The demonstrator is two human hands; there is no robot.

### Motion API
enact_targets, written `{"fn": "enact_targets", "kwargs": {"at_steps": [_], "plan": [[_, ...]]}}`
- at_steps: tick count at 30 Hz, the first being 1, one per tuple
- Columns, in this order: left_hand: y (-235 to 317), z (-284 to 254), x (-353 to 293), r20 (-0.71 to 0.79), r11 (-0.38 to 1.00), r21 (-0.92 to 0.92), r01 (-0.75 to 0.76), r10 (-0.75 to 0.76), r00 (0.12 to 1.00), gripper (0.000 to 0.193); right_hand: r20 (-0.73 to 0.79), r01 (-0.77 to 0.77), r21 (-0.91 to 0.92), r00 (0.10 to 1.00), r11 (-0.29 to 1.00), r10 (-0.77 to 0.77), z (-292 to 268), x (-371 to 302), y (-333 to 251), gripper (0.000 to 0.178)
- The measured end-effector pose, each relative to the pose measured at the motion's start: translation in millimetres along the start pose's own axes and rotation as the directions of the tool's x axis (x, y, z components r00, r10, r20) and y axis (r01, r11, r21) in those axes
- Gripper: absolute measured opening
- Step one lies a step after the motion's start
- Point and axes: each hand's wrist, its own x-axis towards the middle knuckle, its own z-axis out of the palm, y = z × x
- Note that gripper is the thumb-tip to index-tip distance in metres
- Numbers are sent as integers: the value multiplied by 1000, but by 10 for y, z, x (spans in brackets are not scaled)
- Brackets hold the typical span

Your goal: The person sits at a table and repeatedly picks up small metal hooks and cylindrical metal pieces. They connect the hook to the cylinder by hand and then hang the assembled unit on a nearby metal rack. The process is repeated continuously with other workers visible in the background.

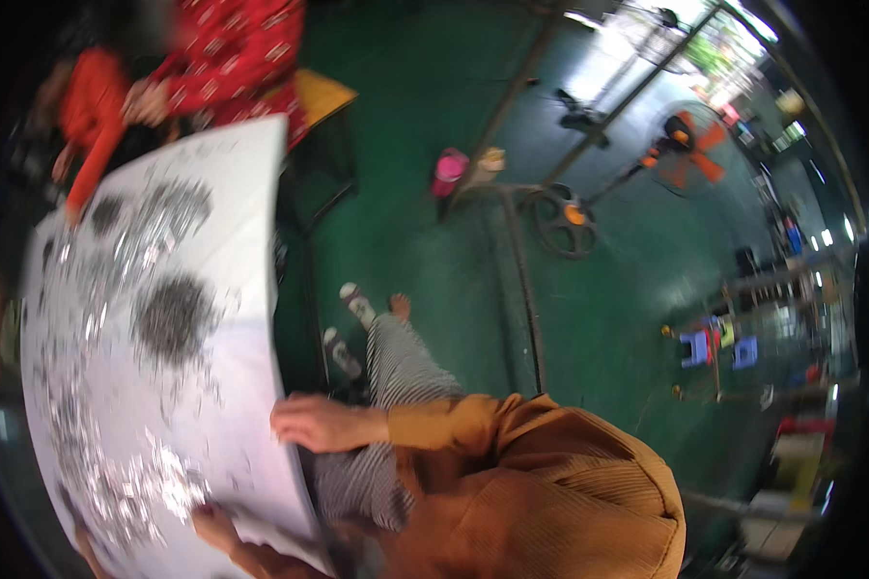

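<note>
A white-topped table (246,386) fills the left side, strewn with small shiny metal pieces (154,487) and heaps of dark thin pieces (174,318). At the table's near right edge is my right hand (323,423), its fingers bent and pressed together; whatever lies between them is hidden. My left hand (217,529) reaches onto the tabletop beside the bright metal pieces. Motion smears its fingers, so its grip is unclear. Brown sleeves cover my arms, and my striped trousers (406,367) show beside the table.
Across the table, a person in red patterned clothes (232,58) and another with an orange sleeve (97,106) are at the far edge. Another hand (87,550) shows at lower left. A yellow stool (323,96), an orange-bladed fan (690,150) and a metal frame (521,289) stand on the green floor.
</note>
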Motion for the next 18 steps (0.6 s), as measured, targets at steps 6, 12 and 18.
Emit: {"fn": "enact_targets", "kwargs": {"at_steps": [6,12,18], "plan": [[560,-100,-63,-82,896,-443,-20,-18,996,27,4,-55,-73,998,996,56,-34,48,-105,8],[1910,-272,-691,338,270,-917,295,126,933,17,28,-105,13,994,994,105,129,110,-196,7],[2206,-115,-855,345,139,-933,332,81,935,17,0,-117,-12,993,993,117,46,70,-123,9]]}}
